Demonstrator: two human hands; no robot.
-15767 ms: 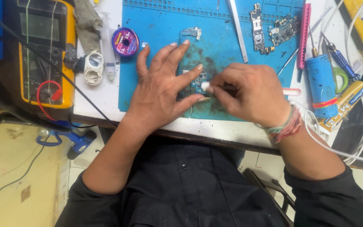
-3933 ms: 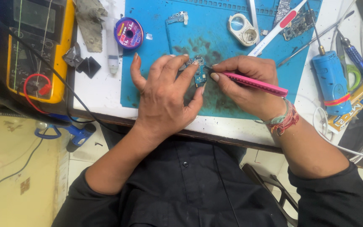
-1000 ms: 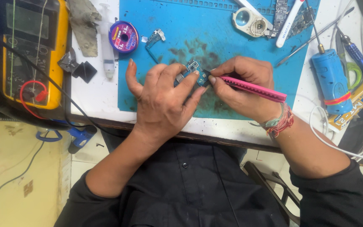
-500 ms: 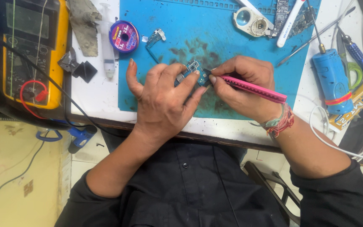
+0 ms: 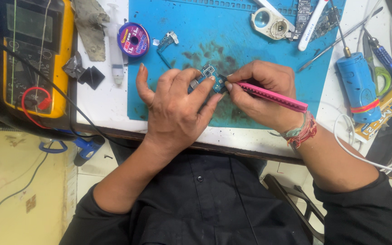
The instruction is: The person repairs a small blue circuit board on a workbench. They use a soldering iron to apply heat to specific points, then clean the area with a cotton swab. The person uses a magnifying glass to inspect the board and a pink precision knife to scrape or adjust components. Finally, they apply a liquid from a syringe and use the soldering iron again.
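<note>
Head view, frame centre: left hand point(image 5: 178, 109) fingertips pin a small blue circuit board point(image 5: 208, 78) to the blue silicone mat point(image 5: 169, 97) on the counter; right hand point(image 5: 262, 93) pinches a pink pen-shaped tool point(image 5: 273, 94), tip touching the board. Excess pressure could skid the tip and scratch components.

A yellow multimeter point(image 5: 28, 59), purple spool point(image 5: 134, 40), and perhaps a loupe point(image 5: 270, 23).

Black buttoned shirt, sleeves pushed up; red and green thread bands on right wrist.
</note>
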